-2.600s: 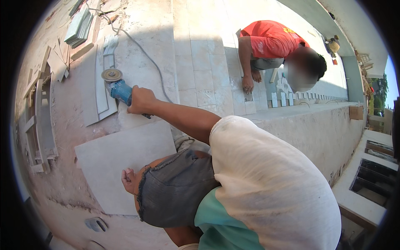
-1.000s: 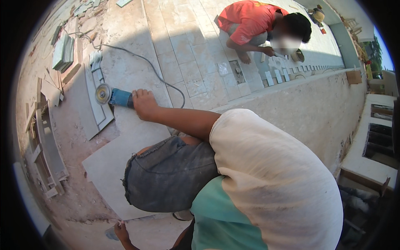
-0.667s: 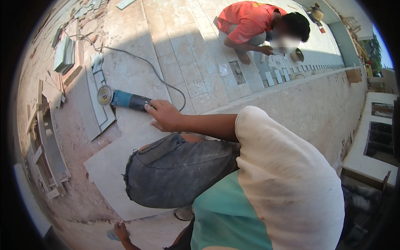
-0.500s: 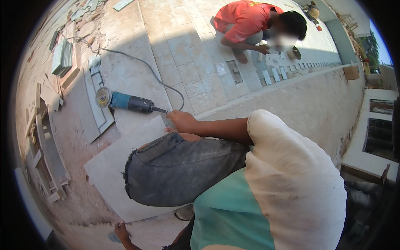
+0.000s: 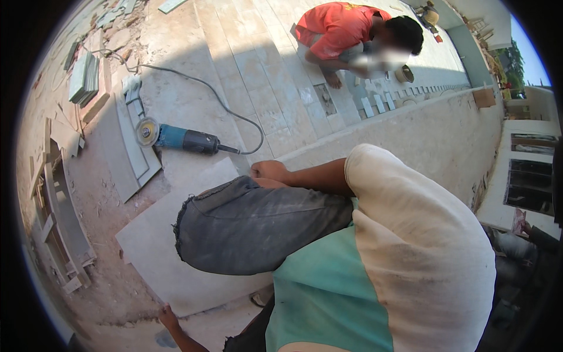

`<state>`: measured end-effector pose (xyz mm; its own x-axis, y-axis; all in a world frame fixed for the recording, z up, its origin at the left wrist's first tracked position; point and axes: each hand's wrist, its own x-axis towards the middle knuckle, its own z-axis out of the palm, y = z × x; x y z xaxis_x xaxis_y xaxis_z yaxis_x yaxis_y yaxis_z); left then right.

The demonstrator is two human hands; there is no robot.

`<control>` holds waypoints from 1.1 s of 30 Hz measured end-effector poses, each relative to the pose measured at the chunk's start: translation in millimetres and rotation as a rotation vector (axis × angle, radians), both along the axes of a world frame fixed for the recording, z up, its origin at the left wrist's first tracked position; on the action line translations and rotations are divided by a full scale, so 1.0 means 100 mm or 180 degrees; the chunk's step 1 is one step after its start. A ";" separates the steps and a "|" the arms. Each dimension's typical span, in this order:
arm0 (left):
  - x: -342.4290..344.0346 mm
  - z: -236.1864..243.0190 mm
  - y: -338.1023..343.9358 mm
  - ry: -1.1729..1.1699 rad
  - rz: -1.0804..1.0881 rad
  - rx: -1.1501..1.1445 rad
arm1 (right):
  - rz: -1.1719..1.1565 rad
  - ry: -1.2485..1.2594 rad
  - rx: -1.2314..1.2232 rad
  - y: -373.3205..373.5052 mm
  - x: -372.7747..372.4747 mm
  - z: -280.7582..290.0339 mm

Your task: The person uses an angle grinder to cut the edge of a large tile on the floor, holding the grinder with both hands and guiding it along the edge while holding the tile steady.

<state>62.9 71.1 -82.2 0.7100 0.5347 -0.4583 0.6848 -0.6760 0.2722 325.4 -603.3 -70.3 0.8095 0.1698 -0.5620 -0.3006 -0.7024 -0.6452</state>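
Note:
A large pale tile (image 5: 152, 246) lies on the ground below my bent knee in dark, frayed shorts. My right hand (image 5: 270, 171) is closed at the tile's far edge, beside the knee; its fingertips are partly hidden. At the tile's near edge, lower left, my left hand (image 5: 169, 317) is closed on its rim. A blue and black angle grinder (image 5: 186, 139) with a round disc rests on the ground beyond the tile, its cord trailing off from the handle end. Neither hand touches the grinder.
Cut tile strips (image 5: 138, 158) lie left of the grinder, with a stack of tiles (image 5: 84, 79) behind. Broken wooden framing (image 5: 61, 217) stands at far left. A co-worker in a red shirt (image 5: 335, 29) crouches over laid floor tiles, near a bucket (image 5: 404, 73). A low ledge runs right.
My right hand has let go of the grinder's cord end and closed down by the tile's edge. My left hand has moved up to the tile's near edge.

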 end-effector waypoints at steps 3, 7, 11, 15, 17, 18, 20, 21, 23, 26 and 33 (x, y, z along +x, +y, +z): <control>0.00 -0.08 0.06 -0.0081 0.0159 0.0010 | -0.0059 -0.0083 -0.0043 0.04 0.00 -0.07; 0.06 -0.22 0.09 -0.0187 0.0223 0.0000 | -0.0214 -0.0165 -0.0202 0.10 -0.05 -0.01; -0.03 -0.47 0.39 -0.0350 0.0087 0.0259 | -0.0360 -0.0233 -0.0279 0.24 -0.04 0.03; -0.07 -0.73 0.40 -0.0366 0.0257 0.0130 | -0.0457 -0.0041 -0.0360 0.24 -0.07 0.13; -0.06 -0.81 0.40 -0.0491 0.0223 0.0053 | -0.0429 -0.0095 -0.0476 0.23 -0.04 0.14; -0.06 -0.87 0.37 -0.0553 0.0223 0.0078 | -0.0418 -0.0126 -0.0558 0.19 -0.04 0.05; -0.05 -0.93 0.27 -0.0657 0.0248 0.0141 | -0.0374 -0.0197 -0.0694 0.14 -0.04 -0.04; -0.08 -0.92 0.23 -0.0653 0.0186 0.0184 | -0.0338 -0.0240 -0.0755 0.11 -0.04 -0.05; 0.05 -0.76 -0.09 -0.0614 0.0069 0.0219 | -0.0294 -0.0308 -0.0935 0.04 -0.05 -0.03; -0.07 -0.77 -0.05 -0.0892 0.0389 0.0362 | -0.0185 -0.0466 -0.0954 0.23 0.03 0.02; 0.10 -0.71 0.25 -0.0662 0.0589 0.0170 | -0.0071 -0.0219 -0.0676 0.20 -0.08 -0.06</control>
